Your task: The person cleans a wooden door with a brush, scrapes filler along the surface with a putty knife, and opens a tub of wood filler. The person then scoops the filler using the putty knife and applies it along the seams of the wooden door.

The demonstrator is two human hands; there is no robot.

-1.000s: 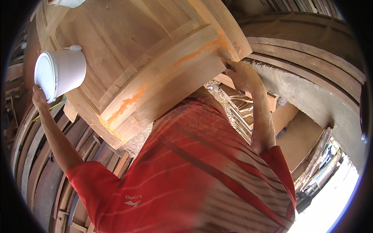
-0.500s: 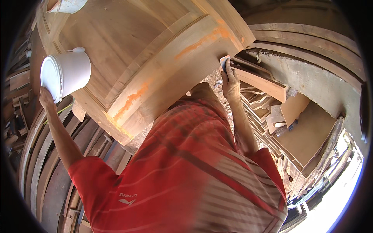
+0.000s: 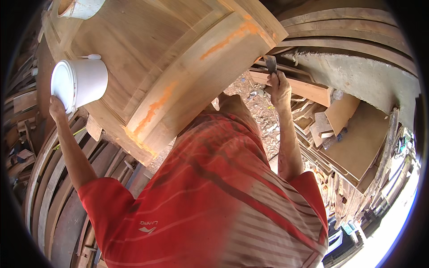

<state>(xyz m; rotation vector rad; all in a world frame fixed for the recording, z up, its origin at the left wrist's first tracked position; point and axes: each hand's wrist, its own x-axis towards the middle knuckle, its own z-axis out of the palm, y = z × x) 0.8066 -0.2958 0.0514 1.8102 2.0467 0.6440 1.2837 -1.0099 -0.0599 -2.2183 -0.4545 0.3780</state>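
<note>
A large wooden door panel [image 3: 170,58] lies in front of me, with streaks of orange filler [image 3: 154,107] along its framed edge. My left hand [image 3: 57,108] grips the rim of a white plastic bucket [image 3: 82,82] that rests tilted on the panel's left side. My right hand [image 3: 279,87] is shut on a small putty knife [image 3: 270,64], blade up, just off the panel's right corner and not touching the wood. My red striped shirt [image 3: 214,201] fills the lower middle.
Curved wooden planks [image 3: 44,178] are stacked at the left. Plywood sheets and offcuts [image 3: 353,129] lie at the right, below a grey concrete slab [image 3: 357,76]. Sawdust and chips cover the ground [image 3: 252,100]. Another white container [image 3: 82,6] sits at the panel's top left.
My right hand has come off the panel's edge and now holds the putty knife clear of the corner. My left hand stays on the bucket.
</note>
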